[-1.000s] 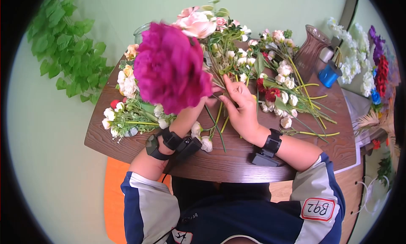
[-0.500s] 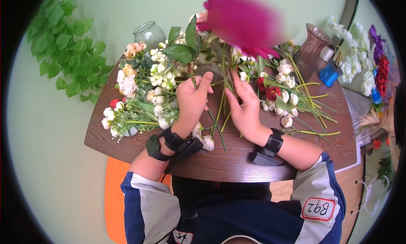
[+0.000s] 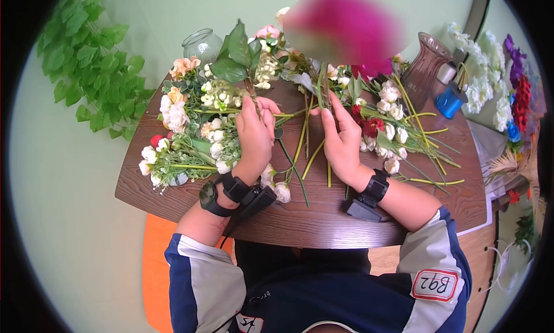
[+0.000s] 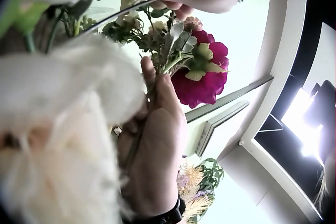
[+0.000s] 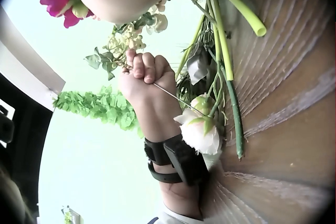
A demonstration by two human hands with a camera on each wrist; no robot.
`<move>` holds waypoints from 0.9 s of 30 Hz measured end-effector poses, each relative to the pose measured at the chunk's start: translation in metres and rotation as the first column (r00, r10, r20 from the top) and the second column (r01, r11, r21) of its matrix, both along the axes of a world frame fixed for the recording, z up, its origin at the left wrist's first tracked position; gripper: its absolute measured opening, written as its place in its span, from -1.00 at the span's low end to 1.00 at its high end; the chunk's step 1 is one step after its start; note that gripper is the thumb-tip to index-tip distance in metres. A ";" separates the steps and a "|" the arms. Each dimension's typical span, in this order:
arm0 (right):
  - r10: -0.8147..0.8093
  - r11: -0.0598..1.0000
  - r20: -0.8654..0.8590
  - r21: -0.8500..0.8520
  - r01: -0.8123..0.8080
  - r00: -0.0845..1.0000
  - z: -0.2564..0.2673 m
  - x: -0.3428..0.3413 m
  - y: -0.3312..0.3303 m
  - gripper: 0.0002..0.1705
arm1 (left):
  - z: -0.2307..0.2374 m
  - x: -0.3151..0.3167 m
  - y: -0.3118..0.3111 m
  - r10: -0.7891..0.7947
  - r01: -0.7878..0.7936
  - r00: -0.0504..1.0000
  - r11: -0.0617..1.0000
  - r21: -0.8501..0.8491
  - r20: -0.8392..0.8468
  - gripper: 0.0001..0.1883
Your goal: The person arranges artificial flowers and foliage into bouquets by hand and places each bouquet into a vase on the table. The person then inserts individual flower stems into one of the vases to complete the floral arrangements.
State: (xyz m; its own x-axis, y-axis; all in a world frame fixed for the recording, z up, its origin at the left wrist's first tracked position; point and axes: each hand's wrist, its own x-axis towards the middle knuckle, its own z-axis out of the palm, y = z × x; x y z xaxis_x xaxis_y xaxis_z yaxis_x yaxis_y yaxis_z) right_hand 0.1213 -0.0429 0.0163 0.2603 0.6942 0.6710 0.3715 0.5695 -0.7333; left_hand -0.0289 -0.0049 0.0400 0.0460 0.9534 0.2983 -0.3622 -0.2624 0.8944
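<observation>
On the left in the head view, my left hand (image 3: 254,138) grips a stem with dark green leaves (image 3: 232,60). Its curled fingers (image 5: 149,68) show round that stem in the right wrist view, beside cream berries (image 5: 126,41). Across a small gap, my right hand (image 3: 345,147) pinches several upright stems (image 3: 323,90) between thumb and fingers. A large magenta flower (image 3: 352,27), blurred, stands above those stems. The left wrist view shows the flower (image 4: 202,79) from behind, past my right hand (image 4: 160,140).
White and peach flowers (image 3: 174,113) lie on the left of the brown table (image 3: 277,226). White and red flowers (image 3: 372,127) with long stems lie at right. A glass jar (image 3: 203,44) stands at back left; a purple vase (image 3: 424,64) and blue ribbon spool (image 3: 450,100) at back right.
The magenta flower has moved from in front of my left hand to the upper right, above my right hand. My hands have drawn apart, and the leafy stem in my left hand has come into view.
</observation>
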 end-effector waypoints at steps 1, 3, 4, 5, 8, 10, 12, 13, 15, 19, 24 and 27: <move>0.013 0.998 -0.053 -0.060 -0.017 0.999 0.002 -0.001 -0.002 -0.50 | 0.003 0.000 -0.002 0.027 -0.025 0.998 0.999 0.031 -0.058 -0.43; 0.023 0.992 -0.106 -0.120 -0.036 0.994 0.002 -0.001 -0.003 -0.52 | 0.006 0.000 -0.004 0.055 -0.048 0.992 0.997 0.061 -0.114 -0.48; 0.033 0.994 -0.165 -0.097 -0.049 0.986 0.001 -0.002 -0.002 -0.52 | 0.007 0.001 -0.004 0.032 -0.027 0.994 0.998 0.051 -0.102 -0.52; 0.043 0.995 -0.222 -0.074 -0.061 0.974 0.000 -0.002 -0.001 -0.53 | 0.007 0.002 -0.004 0.008 -0.005 0.996 0.999 0.041 -0.089 -0.56; -0.011 1.000 -0.193 -0.018 0.007 0.981 -0.002 0.002 0.004 -0.59 | 0.004 0.004 -0.005 -0.014 0.024 0.997 0.991 0.134 -0.074 -0.65; -0.018 0.999 -0.188 -0.036 0.011 0.982 -0.005 0.006 0.004 -0.63 | 0.003 0.005 -0.006 -0.056 0.064 0.997 0.985 0.158 -0.057 -0.70; -0.024 0.998 -0.185 -0.056 0.014 0.983 -0.008 0.009 0.005 -0.67 | -0.003 0.004 -0.004 -0.096 0.102 0.995 0.978 0.181 -0.041 -0.75; -0.021 0.996 -0.099 0.079 0.029 0.995 -0.010 0.011 0.006 -0.69 | -0.013 0.002 0.000 0.170 0.001 0.940 0.865 0.502 -0.295 -0.80; -0.099 0.972 -0.068 0.209 0.112 0.993 0.010 0.001 -0.004 -0.68 | -0.021 -0.005 0.000 0.515 0.013 0.718 0.663 0.748 -0.469 -0.76; 0.073 0.994 -0.250 0.098 -0.049 0.966 0.016 -0.004 -0.007 -0.69 | -0.031 -0.005 0.001 0.414 0.087 0.652 0.791 0.605 -0.635 -0.70; 0.248 0.966 -0.427 0.040 -0.256 0.869 0.017 -0.001 -0.008 -0.59 | -0.051 -0.005 0.026 0.205 0.078 0.784 0.904 0.421 -0.585 -0.75; 0.294 0.953 -0.459 0.070 -0.296 0.838 0.019 0.001 -0.005 -0.57 | -0.030 0.004 0.013 -0.078 0.134 0.963 0.969 0.209 -0.256 -0.75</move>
